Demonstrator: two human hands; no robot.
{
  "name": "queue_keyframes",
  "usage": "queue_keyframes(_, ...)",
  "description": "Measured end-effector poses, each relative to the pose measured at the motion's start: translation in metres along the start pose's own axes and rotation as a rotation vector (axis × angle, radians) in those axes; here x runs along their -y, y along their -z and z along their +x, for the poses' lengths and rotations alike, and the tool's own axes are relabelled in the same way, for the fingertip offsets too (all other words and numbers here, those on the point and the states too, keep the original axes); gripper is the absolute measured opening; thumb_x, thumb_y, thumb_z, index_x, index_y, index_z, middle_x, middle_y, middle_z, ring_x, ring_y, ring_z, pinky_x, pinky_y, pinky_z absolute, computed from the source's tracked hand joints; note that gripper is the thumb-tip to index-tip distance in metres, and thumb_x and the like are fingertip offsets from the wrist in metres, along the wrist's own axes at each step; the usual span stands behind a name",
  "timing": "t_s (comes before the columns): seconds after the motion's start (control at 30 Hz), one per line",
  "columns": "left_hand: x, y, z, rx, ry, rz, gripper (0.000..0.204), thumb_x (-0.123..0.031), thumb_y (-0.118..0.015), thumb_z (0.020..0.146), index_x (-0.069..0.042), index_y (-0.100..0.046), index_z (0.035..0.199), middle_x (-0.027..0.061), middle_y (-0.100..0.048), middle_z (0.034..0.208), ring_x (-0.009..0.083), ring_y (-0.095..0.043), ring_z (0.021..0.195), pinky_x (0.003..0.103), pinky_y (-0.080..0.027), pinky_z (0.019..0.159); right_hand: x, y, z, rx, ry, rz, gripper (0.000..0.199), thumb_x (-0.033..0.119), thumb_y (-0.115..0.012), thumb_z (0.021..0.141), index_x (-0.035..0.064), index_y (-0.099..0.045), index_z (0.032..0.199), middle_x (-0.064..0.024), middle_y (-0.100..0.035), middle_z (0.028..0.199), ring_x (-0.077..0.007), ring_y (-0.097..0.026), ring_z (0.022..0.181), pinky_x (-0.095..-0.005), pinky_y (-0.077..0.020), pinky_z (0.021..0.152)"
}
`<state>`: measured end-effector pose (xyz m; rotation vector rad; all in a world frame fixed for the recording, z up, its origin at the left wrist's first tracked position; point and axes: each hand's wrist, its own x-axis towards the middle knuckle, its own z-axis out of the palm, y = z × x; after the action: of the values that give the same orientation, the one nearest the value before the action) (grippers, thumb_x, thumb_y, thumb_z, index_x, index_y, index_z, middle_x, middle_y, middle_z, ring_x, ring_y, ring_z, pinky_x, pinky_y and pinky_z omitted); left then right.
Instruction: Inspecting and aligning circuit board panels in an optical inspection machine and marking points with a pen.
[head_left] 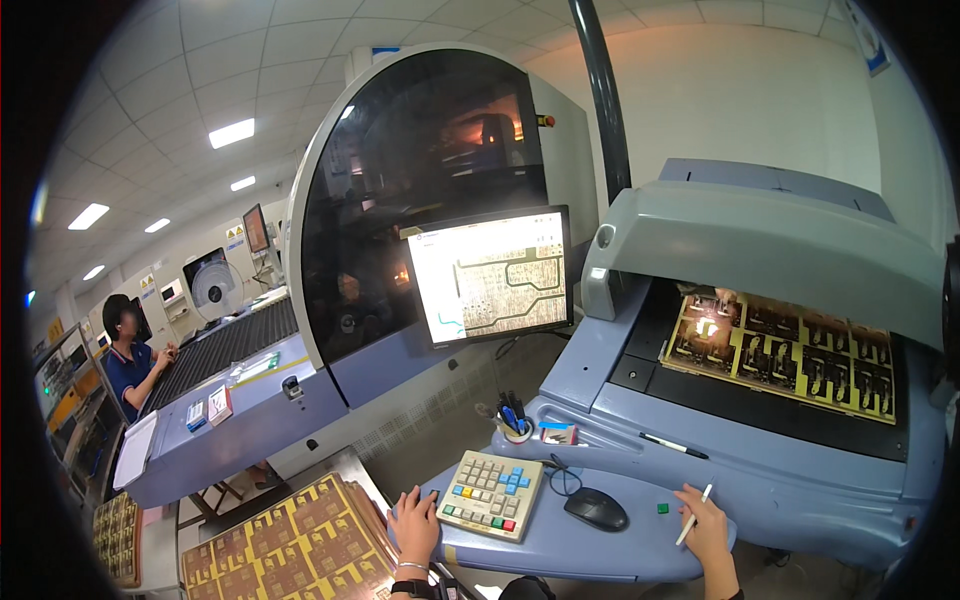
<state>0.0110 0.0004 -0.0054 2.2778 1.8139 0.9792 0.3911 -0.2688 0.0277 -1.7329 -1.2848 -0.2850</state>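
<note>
White pen (693, 515) sits in the person's right hand (708, 528), at the right end of the blue desk (600, 550), its fingers closed around the lower end while the top pokes up and to the right. It looks light, thin and stiff, smooth enough to slip, so a pinch near the lower third, as it is held now, suits it best. The left hand (414, 527) rests at the desk's left edge, just beside the colourful keypad (491, 494); its fingers lie loosely curled on the surface and hold nothing. Between the hands I count one keypad, one black mouse (596, 508) and one small green block (662, 508). One dark pen (673, 446) lies on the ledge of the inspection machine (760, 250), one cup of pens (514, 420) stands nearby, and one yellow circuit panel (785, 352) lies under the hood. One monitor (492, 274) glows behind.
</note>
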Motion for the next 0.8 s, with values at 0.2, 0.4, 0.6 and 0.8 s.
queue_keyframes(0.2, 0.002, -0.001, 0.0, -0.021, -0.009, -0.011, 0.024, -0.023, -0.057, 0.089, -0.023, -0.068, 0.111, 0.0049, -0.055, 0.131, 0.0289, -0.044, 0.128, 0.06, -0.022, 0.106, -0.003, -0.004, -0.003, -0.01, -0.064, 0.005, 0.032, -0.003, -0.061, 0.075, 0.0099, -0.067, 0.103, -0.017, -0.066, 0.11, -0.0327, -0.067, 0.084, -0.0369, -0.0555, 0.072)
queue_keyframes(0.4, 0.001, 0.0, 0.0, -0.033, -0.01, -0.008, 0.024, -0.022, -0.057, 0.089, -0.023, -0.068, 0.11, 0.0049, -0.056, 0.13, 0.0293, -0.045, 0.127, 0.059, -0.024, 0.105, -0.001, -0.002, 0.0, 0.012, -0.022, -0.006, 0.03, -0.008, -0.058, 0.078, 0.0055, -0.066, 0.104, -0.0197, -0.064, 0.112, -0.0265, -0.07, 0.076, -0.032, -0.057, 0.066)
queue_keyframes(0.6, -0.002, 0.0, 0.001, -0.017, 0.004, -0.017, 0.024, -0.021, -0.057, 0.088, -0.021, -0.068, 0.109, 0.0056, -0.056, 0.131, 0.0297, -0.044, 0.128, 0.059, -0.023, 0.106, -0.003, -0.001, -0.004, -0.027, -0.042, -0.026, 0.03, 0.001, -0.064, 0.076, 0.0123, -0.068, 0.104, -0.0132, -0.067, 0.11, -0.0296, -0.068, 0.085, -0.0352, -0.0559, 0.072)
queue_keyframes(0.8, -0.009, 0.009, 0.0, 0.065, 0.091, -0.004, 0.025, -0.021, -0.054, 0.091, -0.018, -0.067, 0.113, 0.007, -0.053, 0.135, 0.0291, -0.04, 0.131, 0.06, -0.022, 0.107, -0.002, -0.002, -0.002, -0.032, -0.032, -0.04, 0.03, 0.003, -0.065, 0.077, 0.0145, -0.068, 0.104, -0.0114, -0.067, 0.109, -0.0285, -0.068, 0.082, -0.033, -0.0561, 0.07)
